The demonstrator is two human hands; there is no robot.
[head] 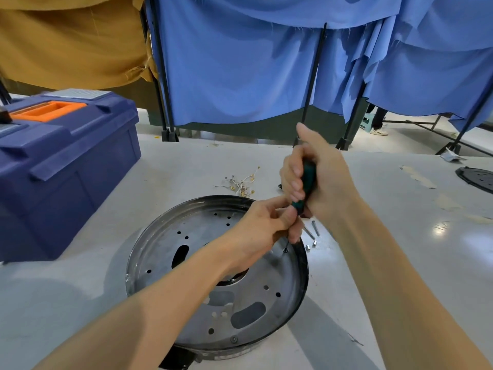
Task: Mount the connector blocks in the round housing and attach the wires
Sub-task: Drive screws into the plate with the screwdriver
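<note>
Above the round housing (pixel 170 252), right grip (pixel 320 177) clamps the screwdriver (pixel 308 180), left grip (pixel 262 225) pinches it lower.

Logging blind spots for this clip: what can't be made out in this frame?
Head view only.
- screwdriver shaft: mostly hidden by the left hand pinching it; the right hand grips the handle.
- round housing centre: covered by the left forearm; no connector block can be made out.
- wires: too small to count.
- dark disc: cut off by the right edge.
</note>
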